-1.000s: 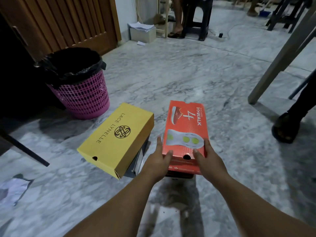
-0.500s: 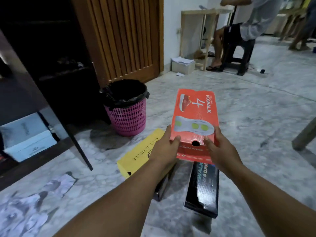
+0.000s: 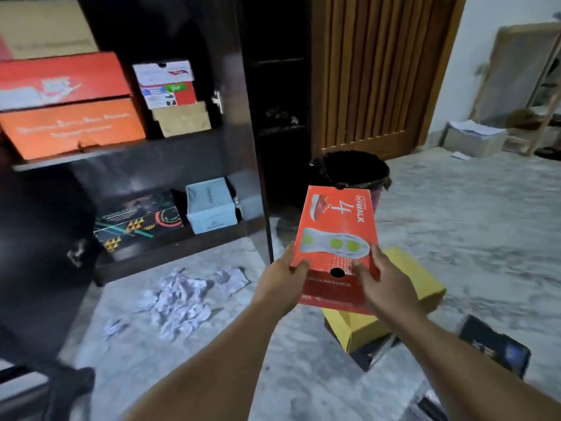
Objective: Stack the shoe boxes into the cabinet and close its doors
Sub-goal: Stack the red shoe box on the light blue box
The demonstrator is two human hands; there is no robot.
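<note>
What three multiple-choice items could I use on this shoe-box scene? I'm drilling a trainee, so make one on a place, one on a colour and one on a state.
1. Where is the pale blue box?
A. on the cabinet's bottom shelf
B. inside the bin
C. on the yellow box

2. What colour is the box directly below the held GOWALK box?
A. green
B. yellow
C. white

3. How is the GOWALK box held?
A. left hand only
B. lying on the floor
C. in both hands, off the floor

Answers:
1 A, it sits beside the dark patterned box on that shelf.
2 B, the yellow box shows under it.
3 C, the left hand and right hand grip its near end.
</note>
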